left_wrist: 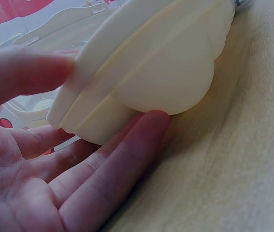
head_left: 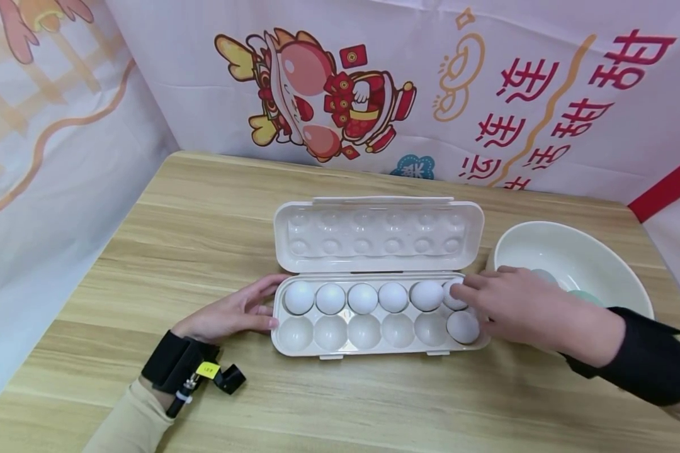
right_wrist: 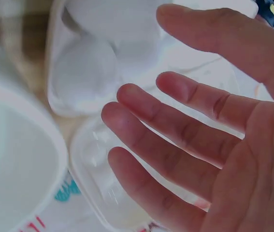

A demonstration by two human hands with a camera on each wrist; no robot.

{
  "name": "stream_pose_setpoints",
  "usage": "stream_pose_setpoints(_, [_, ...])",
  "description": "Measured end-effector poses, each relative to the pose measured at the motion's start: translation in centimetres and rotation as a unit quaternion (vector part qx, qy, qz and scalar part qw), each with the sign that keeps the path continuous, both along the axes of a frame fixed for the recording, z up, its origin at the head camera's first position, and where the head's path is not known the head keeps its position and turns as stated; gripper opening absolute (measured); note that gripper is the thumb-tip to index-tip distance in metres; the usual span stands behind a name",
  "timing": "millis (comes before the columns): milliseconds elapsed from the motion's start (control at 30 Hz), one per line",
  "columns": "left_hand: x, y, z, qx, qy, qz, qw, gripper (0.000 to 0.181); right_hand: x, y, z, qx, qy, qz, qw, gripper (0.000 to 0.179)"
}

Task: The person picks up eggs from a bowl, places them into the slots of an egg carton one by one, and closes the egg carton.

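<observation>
A white plastic egg box (head_left: 330, 332) lies on the table with its lid (head_left: 378, 257) raised behind it. White eggs (head_left: 362, 299) fill the back row, and one more egg (head_left: 463, 327) sits in the right-end cup of the front row. My left hand (head_left: 235, 313) grips the box's left end; in the left wrist view its thumb is at the rim and a finger (left_wrist: 146, 133) touches a rounded cup below. Over the box's right end is my right hand (head_left: 529, 305), its fingers (right_wrist: 141, 106) spread and holding nothing in the right wrist view.
A deep off-white bowl (head_left: 606, 270) stands at the right behind my right forearm, with pale greenish rounded things (head_left: 586, 297) partly visible inside. The wooden table (head_left: 204, 220) meets a printed cloth backdrop (head_left: 396, 56) at its far edge.
</observation>
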State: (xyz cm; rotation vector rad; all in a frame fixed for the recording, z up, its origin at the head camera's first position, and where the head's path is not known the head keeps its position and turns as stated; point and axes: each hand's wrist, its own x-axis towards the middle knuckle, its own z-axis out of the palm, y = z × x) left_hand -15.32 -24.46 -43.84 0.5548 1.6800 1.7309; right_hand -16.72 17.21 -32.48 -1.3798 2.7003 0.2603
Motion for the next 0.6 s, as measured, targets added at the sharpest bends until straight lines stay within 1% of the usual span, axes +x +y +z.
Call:
stream_pose_setpoints(100, [0.0, 0.0, 0.0, -0.006, 0.002, 0.001, 1.0, 0.068, -0.3, 0.5, 1.1, 0.0, 0.002, -0.02, 0.9998, 0.038])
stream_pose_setpoints(200, [-0.1, 0.0, 0.1, -0.012, 0.005, 0.001, 0.9999, 0.068, -0.7, 1.3, 2.1, 0.011, 0.001, -0.045, 0.9989, 0.052])
stream_pose_setpoints(300, [-0.1, 0.1, 0.1, -0.011, 0.005, 0.0, 0.9999, 0.068, -1.3, 2.2, 2.8, 0.028, -0.004, -0.076, 0.9967, 0.057])
stream_pose_setpoints(467, [0.0, 0.1, 0.1, -0.016, -0.003, 0.004, 0.9999, 0.069, -2.5, 4.0, 3.1, 0.041, -0.028, -0.139, 0.989, 0.056])
stream_pose_setpoints(600, [0.1, 0.0, 0.1, -0.023, 0.002, 0.004, 0.9997, 0.071, -3.7, 5.5, 2.8, 0.038, -0.052, -0.182, 0.9812, 0.054])
